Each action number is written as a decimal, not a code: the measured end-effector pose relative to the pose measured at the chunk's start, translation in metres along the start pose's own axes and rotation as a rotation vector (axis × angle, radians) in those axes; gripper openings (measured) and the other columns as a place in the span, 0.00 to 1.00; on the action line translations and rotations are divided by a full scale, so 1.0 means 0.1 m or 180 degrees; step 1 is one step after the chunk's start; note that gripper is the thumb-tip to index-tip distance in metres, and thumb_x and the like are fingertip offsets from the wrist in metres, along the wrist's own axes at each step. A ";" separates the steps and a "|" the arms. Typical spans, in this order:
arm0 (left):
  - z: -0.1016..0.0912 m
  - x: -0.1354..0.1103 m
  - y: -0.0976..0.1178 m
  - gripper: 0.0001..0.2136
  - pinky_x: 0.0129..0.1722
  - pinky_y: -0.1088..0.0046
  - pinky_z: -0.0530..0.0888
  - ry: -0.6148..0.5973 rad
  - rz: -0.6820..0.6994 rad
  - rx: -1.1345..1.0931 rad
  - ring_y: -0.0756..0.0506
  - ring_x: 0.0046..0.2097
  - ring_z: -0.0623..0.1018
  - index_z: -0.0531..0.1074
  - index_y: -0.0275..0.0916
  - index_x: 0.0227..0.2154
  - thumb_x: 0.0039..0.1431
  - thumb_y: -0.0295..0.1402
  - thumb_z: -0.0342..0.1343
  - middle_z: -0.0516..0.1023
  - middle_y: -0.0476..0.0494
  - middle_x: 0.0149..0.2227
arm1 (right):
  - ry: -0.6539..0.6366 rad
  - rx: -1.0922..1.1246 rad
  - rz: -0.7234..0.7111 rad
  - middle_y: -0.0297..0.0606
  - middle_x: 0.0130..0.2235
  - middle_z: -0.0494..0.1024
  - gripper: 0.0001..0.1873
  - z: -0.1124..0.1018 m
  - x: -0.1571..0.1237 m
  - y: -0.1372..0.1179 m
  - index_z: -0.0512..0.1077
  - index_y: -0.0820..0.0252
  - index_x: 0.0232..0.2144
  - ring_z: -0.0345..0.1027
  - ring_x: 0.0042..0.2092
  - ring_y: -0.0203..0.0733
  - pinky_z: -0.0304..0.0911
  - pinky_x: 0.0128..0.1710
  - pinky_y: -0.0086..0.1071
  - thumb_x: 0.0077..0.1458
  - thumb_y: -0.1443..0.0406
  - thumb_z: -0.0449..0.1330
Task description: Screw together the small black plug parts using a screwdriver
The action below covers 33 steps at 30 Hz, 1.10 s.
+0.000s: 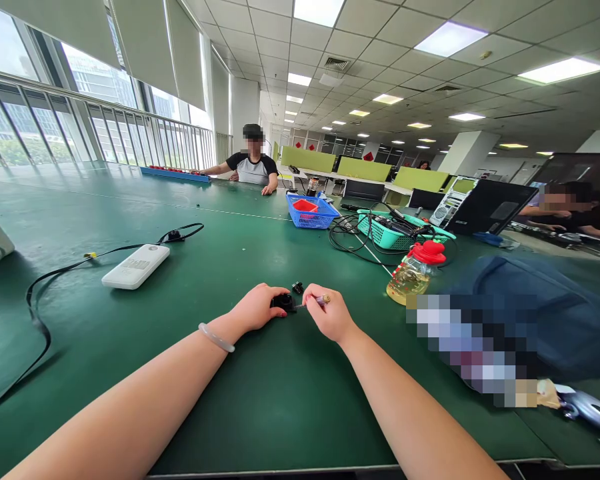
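Note:
My left hand [257,307] is closed on a small black part [283,302] that rests on the green table [260,400]. A pale bangle circles that wrist. My right hand [329,315] pinches a small screwdriver [321,300] with a purple and tan handle; its thin tip points left at the black part. A second small black piece [297,287] lies loose on the table just beyond both hands.
A white power bank [135,266] with a black cable lies to the left. A lying oil bottle with red cap [417,270], a teal basket [390,233], a blue basket [311,212] and a dark blue bag [530,313] sit right. One person sits across, another at far right.

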<state>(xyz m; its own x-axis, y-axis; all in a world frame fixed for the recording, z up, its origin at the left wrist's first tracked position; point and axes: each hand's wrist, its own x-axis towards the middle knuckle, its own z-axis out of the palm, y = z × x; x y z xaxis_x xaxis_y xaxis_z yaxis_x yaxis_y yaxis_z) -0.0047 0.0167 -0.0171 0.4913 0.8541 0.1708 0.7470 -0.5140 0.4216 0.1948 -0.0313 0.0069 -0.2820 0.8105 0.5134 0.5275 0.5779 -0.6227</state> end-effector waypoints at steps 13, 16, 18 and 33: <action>-0.04 -0.02 0.04 0.20 0.44 0.66 0.73 -0.0086 0.0231 -0.0064 0.40 0.44 0.78 0.72 0.45 0.52 0.55 0.37 0.59 0.81 0.45 0.43 | -0.0414 -0.0191 -0.0355 0.31 0.25 0.70 0.09 0.08 -0.01 -0.09 0.67 0.56 0.25 0.61 0.27 0.36 0.55 0.29 0.28 0.55 0.66 0.51; -0.04 -0.02 0.03 0.20 0.45 0.67 0.72 -0.0052 0.0250 -0.0094 0.40 0.44 0.77 0.72 0.46 0.52 0.54 0.37 0.60 0.81 0.45 0.43 | -0.0108 -0.0049 -0.0355 0.31 0.24 0.69 0.10 0.06 -0.02 -0.09 0.67 0.56 0.25 0.60 0.25 0.36 0.55 0.28 0.29 0.57 0.64 0.50; -0.03 -0.02 0.03 0.21 0.45 0.67 0.72 -0.0030 0.0194 -0.0063 0.39 0.45 0.77 0.72 0.46 0.52 0.53 0.37 0.61 0.81 0.45 0.42 | 0.0214 0.0085 -0.0256 0.31 0.23 0.68 0.11 0.02 -0.02 -0.07 0.67 0.56 0.26 0.59 0.25 0.36 0.54 0.28 0.29 0.58 0.63 0.49; -0.09 -0.07 0.13 0.20 0.54 0.63 0.70 0.0512 0.0378 -0.0242 0.41 0.51 0.73 0.69 0.43 0.53 0.58 0.38 0.55 0.76 0.42 0.49 | -0.0125 0.0934 0.0718 0.30 0.23 0.70 0.14 0.01 0.06 0.15 0.69 0.57 0.28 0.61 0.23 0.34 0.58 0.25 0.29 0.57 0.55 0.51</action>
<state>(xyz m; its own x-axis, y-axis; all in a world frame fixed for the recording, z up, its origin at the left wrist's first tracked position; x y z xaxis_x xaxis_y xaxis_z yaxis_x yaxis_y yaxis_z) -0.0027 0.0050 -0.0046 0.4914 0.7927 0.3607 0.6491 -0.6095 0.4551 0.2004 -0.0174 -0.0001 -0.2184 0.9203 0.3246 0.3294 0.3826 -0.8632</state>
